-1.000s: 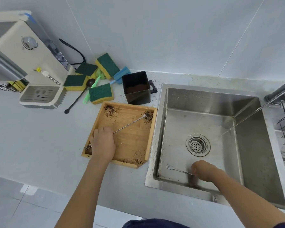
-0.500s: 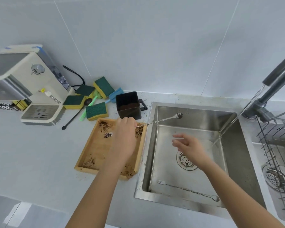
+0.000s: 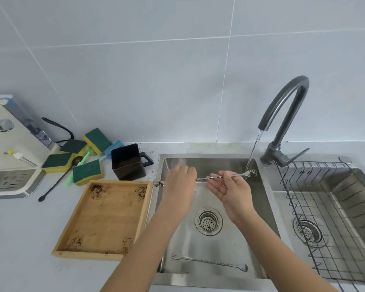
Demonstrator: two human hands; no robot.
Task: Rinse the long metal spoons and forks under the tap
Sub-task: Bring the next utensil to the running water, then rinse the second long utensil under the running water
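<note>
A long twisted metal spoon [image 3: 202, 178] lies level over the sink [image 3: 236, 207]. My left hand [image 3: 180, 186] grips its left part, with the fork end [image 3: 159, 183] sticking out over the sink's left rim. My right hand [image 3: 233, 189] pinches the shaft near the right end. The dirty bowl end [image 3: 252, 173] sits in the thin stream running from the grey tap [image 3: 287, 110]. A second long spoon-fork [image 3: 209, 262] lies on the sink floor near the front wall.
A wooden tray [image 3: 105, 220] with coffee grounds lies left of the sink. Behind it stand a black cup [image 3: 128, 163], several green sponges [image 3: 86, 171], a black long spoon [image 3: 57, 182] and a coffee machine [image 3: 11, 152]. A wire rack [image 3: 325, 218] covers the right basin.
My left hand carried the spoon from the tray across to the sink, its bowl end now under the stream. My right hand rose from the basin and took hold of the shaft.
</note>
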